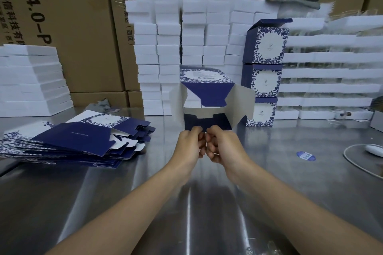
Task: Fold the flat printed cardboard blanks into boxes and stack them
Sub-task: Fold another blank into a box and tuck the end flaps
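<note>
Box (202, 75) half folded, held up clear of the steel table (290, 182), open end turned back toward the camera, just in front of the white foam blocks (170, 47) and between the pile of flat blanks (78, 141) on the left and the stack of finished boxes (265, 72) on the right. Pinched at the near blue flap (207, 123) by the left hand (189, 144) and the right hand (222, 143), knuckles almost together, fingers curled, card caught between thumbs and fingertips. Probably very light: thin printed card, carried by a single flap without sagging. Stiff across the panels, weak at the scored creases, likely to spring open again until locked by the tabs. Smooth blue print, so perhaps a little slippery under dry fingers. Easily dented or creased at the corners if squeezed hard. Best taken at flap edges close to the fold lines, thumbs on the printed side, fingertips behind, pressing along each crease rather than mid-panel. Side flaps (244, 101) spread wide with the grey inside showing, upper blue flap (207, 94) hanging down into the opening, not yet tucked. For stacking, better gripped lightly across two opposite walls, low down, and set square on the stack.
</note>
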`<state>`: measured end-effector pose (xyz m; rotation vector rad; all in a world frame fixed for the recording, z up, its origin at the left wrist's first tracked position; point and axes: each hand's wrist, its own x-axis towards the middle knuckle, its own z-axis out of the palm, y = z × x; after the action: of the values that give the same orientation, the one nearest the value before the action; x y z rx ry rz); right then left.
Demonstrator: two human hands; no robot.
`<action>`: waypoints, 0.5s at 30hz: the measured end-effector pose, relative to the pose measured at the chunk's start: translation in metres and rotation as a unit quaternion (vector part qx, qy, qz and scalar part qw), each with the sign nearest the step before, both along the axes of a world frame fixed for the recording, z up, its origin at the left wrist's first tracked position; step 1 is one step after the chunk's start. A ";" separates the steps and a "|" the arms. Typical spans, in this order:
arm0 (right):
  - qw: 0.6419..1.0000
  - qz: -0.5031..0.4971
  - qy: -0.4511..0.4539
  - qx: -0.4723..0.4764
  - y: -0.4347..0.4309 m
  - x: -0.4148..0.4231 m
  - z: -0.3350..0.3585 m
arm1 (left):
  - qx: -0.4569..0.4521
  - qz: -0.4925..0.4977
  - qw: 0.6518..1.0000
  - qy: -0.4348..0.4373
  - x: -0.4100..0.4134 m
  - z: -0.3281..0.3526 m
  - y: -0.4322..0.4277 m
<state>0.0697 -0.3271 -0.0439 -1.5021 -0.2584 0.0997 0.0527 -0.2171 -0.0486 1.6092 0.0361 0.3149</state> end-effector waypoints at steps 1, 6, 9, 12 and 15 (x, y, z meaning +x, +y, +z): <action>1.000 0.007 -0.007 -0.006 0.000 -0.001 0.000 | -0.009 -0.003 1.000 0.003 0.001 -0.001 0.001; 0.998 0.036 -0.020 -0.052 -0.003 0.004 0.000 | -0.021 -0.015 1.000 0.012 0.002 -0.004 0.002; 0.992 -0.037 -0.028 -0.116 -0.007 0.013 -0.004 | -0.014 0.039 0.999 0.020 0.008 -0.006 0.006; 0.977 -0.148 -0.065 -0.142 -0.014 0.023 -0.006 | 0.059 0.104 0.993 0.000 0.015 -0.009 0.012; 0.954 -0.229 -0.120 -0.152 -0.024 0.029 -0.005 | 0.207 0.169 0.964 -0.004 0.017 -0.014 0.021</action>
<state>0.0988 -0.3512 -0.0486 -1.8478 -0.0831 -0.4346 0.0699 -0.1959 -0.0623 2.0183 0.2560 0.6254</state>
